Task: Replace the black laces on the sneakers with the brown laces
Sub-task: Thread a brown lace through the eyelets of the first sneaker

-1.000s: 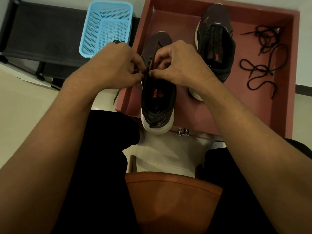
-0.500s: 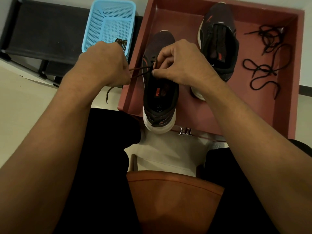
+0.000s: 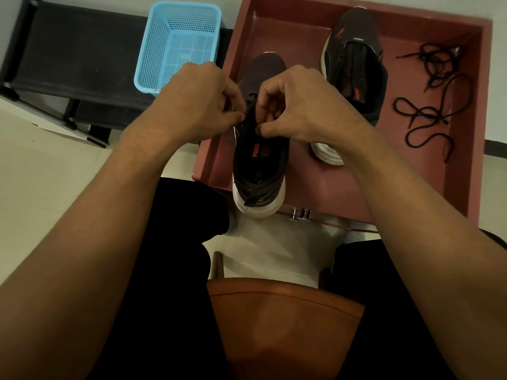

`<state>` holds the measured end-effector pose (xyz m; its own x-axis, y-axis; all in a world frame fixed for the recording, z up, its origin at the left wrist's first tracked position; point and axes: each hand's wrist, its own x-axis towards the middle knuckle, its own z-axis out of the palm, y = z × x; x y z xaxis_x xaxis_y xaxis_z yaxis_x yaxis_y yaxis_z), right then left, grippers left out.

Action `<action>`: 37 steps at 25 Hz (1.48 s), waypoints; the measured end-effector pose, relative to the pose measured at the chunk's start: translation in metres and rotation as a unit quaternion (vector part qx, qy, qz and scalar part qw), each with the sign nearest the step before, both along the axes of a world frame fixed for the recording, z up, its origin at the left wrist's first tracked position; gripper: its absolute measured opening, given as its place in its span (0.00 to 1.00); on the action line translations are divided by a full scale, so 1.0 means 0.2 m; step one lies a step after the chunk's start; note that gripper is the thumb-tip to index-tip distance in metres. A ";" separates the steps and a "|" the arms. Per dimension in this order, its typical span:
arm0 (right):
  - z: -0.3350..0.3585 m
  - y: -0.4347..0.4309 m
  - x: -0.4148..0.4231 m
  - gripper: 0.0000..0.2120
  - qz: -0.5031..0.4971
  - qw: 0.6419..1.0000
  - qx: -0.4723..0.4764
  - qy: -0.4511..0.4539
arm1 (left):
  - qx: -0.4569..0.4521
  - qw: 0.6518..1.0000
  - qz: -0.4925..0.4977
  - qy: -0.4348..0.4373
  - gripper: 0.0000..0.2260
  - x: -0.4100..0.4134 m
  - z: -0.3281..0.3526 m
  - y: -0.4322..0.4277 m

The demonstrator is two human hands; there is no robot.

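We identify a blue perforated basket (image 3: 178,48) set against a black bench (image 3: 68,50), just beside a red-brown tray (image 3: 411,187). An orange-brown seat (image 3: 285,325) sits lower, over pale floor (image 3: 41,187).

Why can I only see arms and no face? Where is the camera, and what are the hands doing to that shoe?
The camera sits on the person's head and looks down, so you see only their arms and lap. There is just this one view. The left hand and right hand both pinch the near sneaker at its lace holes, and their fingers hide the lace. That sneaker stands in a red tray, with its heel over the front edge. The other sneaker and loose black laces lie in the tray too. A blue basket sits beside the tray.
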<state>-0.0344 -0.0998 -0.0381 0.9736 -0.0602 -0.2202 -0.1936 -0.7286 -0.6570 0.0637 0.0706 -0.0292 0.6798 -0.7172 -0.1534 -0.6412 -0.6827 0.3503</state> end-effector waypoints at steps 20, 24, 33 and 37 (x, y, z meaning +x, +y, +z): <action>-0.01 -0.03 -0.02 0.11 -0.117 0.990 0.003 0.083 | 0.050 0.997 0.038 0.035 0.01 0.02 -0.02 0.05; -0.02 -0.01 -0.02 0.11 -0.108 0.990 -0.036 0.081 | 0.104 0.989 0.100 0.042 0.02 0.03 -0.04 0.05; 0.00 -0.03 -0.01 0.10 -0.086 0.993 -0.039 0.075 | 0.028 0.993 0.075 0.081 0.05 0.04 0.03 0.10; -0.02 -0.05 0.00 0.07 -0.088 0.995 -0.040 -0.003 | 0.011 0.995 0.055 0.085 0.09 0.04 0.01 0.09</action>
<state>-0.0352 -0.1100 -0.0416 0.9477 -0.2471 -0.2023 -0.3193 -0.7340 -0.5994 0.0709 0.0880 -0.0279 0.7169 -0.6348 -0.2882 -0.4949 -0.7546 0.4309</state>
